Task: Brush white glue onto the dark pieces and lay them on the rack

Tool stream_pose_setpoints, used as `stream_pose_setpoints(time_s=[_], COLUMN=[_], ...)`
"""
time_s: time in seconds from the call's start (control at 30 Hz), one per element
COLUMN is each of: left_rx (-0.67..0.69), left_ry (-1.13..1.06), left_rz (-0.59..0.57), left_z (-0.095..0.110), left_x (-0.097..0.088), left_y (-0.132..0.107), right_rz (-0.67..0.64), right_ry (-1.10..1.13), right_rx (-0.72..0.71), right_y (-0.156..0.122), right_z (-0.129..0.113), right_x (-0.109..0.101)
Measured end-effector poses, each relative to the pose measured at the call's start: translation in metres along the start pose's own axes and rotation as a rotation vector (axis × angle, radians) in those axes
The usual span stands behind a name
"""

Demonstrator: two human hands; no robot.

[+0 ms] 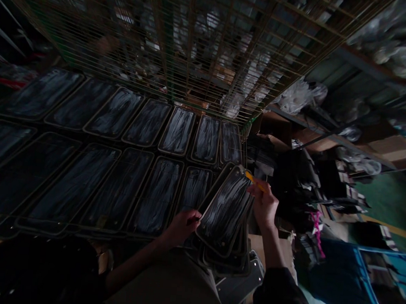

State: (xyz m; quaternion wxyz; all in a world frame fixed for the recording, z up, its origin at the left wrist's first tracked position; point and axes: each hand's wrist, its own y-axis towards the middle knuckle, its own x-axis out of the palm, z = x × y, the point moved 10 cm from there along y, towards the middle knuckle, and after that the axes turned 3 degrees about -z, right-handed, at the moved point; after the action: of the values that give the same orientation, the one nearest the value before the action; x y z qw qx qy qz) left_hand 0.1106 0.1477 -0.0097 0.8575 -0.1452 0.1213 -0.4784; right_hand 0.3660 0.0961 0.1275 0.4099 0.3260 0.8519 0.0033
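My right hand [264, 206] grips a brush with a yellow handle [256, 181]. Its tip meets the far end of a dark rectangular panel [225, 209] with rounded corners, a pale rim and wet-looking whitish streaks. At the panel's left edge, my left hand [184, 225] pinches the rim between thumb and fingers. This panel lies tilted on top of a stack of similar dark panels [228, 266]. Just left of it, another streaked panel [195, 188] lies flat, partly covered by the stack.
Two rows of streaked panels, such as one [158, 195], spread leftward. Behind them rises a wire mesh cage wall [210, 46]. To the right are shelving with plastic-wrapped goods [299, 96], dark stacked pieces [343, 185] and a blue-framed cart [357, 274].
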Motion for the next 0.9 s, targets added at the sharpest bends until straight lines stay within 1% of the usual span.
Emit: stream_pose_setpoints(time_s=[0.1, 0.17, 0.23, 0.3, 0.4, 0.43, 0.5, 0.57, 0.63, 0.73, 0.83, 0.9], left_rx=[0.000, -0.010, -0.022, -0.023, -0.029, -0.031, -0.033, -0.039, -0.044, -0.023, 0.019, 0.035], left_ry=[-0.001, -0.001, -0.014, -0.035, -0.035, -0.026, -0.006, 0.003, -0.007, -0.046, -0.068, -0.071], left_rz=[-0.008, -0.005, 0.009, 0.020, 0.027, 0.033, 0.044, 0.047, 0.043, 0.046, 0.048, 0.040], left_z=[-0.001, -0.002, -0.003, -0.004, -0.006, -0.006, -0.006, -0.005, -0.004, 0.000, 0.004, 0.004], left_x=[0.001, 0.001, 0.000, 0.000, 0.000, -0.001, -0.001, -0.002, -0.001, -0.001, 0.000, 0.000], left_y=[0.000, -0.001, -0.001, -0.002, -0.001, -0.001, -0.001, -0.001, -0.003, -0.005, -0.007, -0.008], right_rz=[-0.147, -0.256, -0.318, -0.290, -0.148, -0.120, -0.109, -0.131, -0.171, -0.277, -0.387, -0.440], right_ry=[-0.080, -0.042, 0.040, 0.105, 0.087, 0.042, -0.071, -0.164, -0.210, -0.223, -0.180, -0.118], right_rx=[-0.032, -0.015, 0.025, 0.068, 0.077, 0.061, 0.019, -0.017, -0.032, -0.025, -0.017, 0.006], right_y=[-0.016, -0.029, -0.035, -0.031, -0.012, -0.006, -0.001, -0.007, -0.025, -0.067, -0.113, -0.138], right_z=[-0.006, -0.012, -0.018, -0.020, -0.014, -0.011, -0.005, -0.005, -0.012, -0.034, -0.062, -0.076], right_x=[0.014, 0.018, 0.015, 0.005, -0.012, -0.014, -0.013, -0.009, -0.006, 0.000, 0.004, 0.003])
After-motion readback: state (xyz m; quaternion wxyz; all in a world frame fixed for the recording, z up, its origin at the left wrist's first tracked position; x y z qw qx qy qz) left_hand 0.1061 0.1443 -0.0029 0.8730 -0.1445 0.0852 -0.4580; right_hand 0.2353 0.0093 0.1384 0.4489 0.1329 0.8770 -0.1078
